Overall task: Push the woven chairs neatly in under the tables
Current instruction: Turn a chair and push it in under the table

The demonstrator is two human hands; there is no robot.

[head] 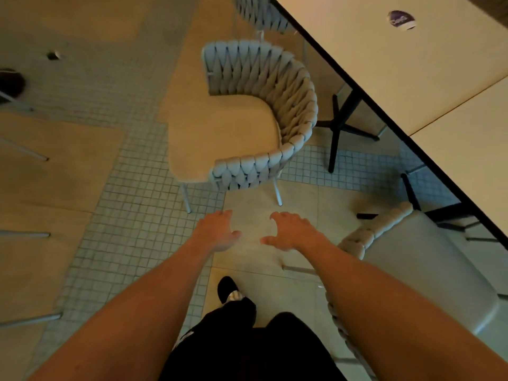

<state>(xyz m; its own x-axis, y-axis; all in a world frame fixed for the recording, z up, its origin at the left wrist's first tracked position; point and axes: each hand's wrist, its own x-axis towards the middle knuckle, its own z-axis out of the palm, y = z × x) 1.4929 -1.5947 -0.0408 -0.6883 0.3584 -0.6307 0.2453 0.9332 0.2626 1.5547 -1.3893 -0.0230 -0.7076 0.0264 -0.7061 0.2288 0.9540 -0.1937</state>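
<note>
A woven chair (286, 86) with a beige seat cushion stands out on the floor, turned with its curved back toward the pale table (384, 64) at the right and its seat facing left. My left hand (217, 232) and my right hand (291, 232) reach forward side by side, fingers spread, holding nothing, a little short of the chair's near woven side. A second woven chair (412, 259) sits at my right with its seat partly under the table edge. A third woven chair (261, 12) shows at the top, beside the table.
Black table legs (338, 125) stand behind the middle chair. Thin metal chair legs (30, 320) poke in from the left edge. The floor mixes small tiles and large slabs. A purple sticker (401, 20) lies on the tabletop. My shoe (228, 290) is below my hands.
</note>
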